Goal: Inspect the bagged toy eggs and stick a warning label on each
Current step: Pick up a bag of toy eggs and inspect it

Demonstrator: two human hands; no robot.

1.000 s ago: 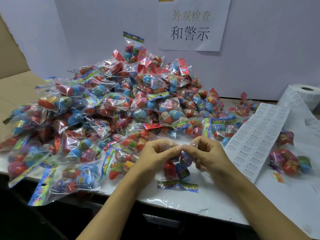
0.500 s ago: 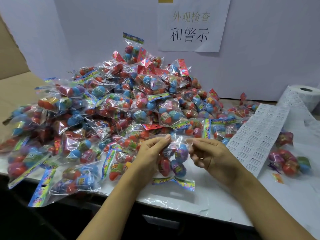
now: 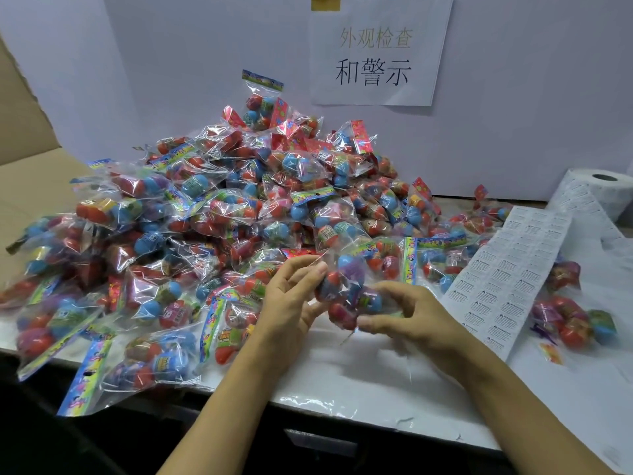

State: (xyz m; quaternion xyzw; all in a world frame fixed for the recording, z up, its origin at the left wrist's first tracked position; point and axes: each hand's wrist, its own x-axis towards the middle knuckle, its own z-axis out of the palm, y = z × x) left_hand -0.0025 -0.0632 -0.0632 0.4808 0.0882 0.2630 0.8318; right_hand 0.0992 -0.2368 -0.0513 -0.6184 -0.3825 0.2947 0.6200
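Bag of toy eggs [image 3: 349,296] is now lifted off the table [image 3: 342,378] and turned over between both hands. Left hand [image 3: 291,303] cradles it with loosely curled fingers, right hand [image 3: 407,313] grips its underside. Still inspecting (label sheet [image 3: 507,282] untouched, right).

A white paper sign [image 3: 378,51] hangs at twelve o'clock on the pale wall [image 3: 513,97], printed with two rows of Chinese characters, the upper row faint and the lower row black. A strip of tan tape [image 3: 325,2] holds its top edge. At nine o'clock a brown cardboard panel [image 3: 24,125] leans against the wall, with a flat cardboard sheet [image 3: 30,186] lying below it. The white tabletop [image 3: 342,378] runs across the lower half, and its front edge drops into a dark space from six to seven o'clock.
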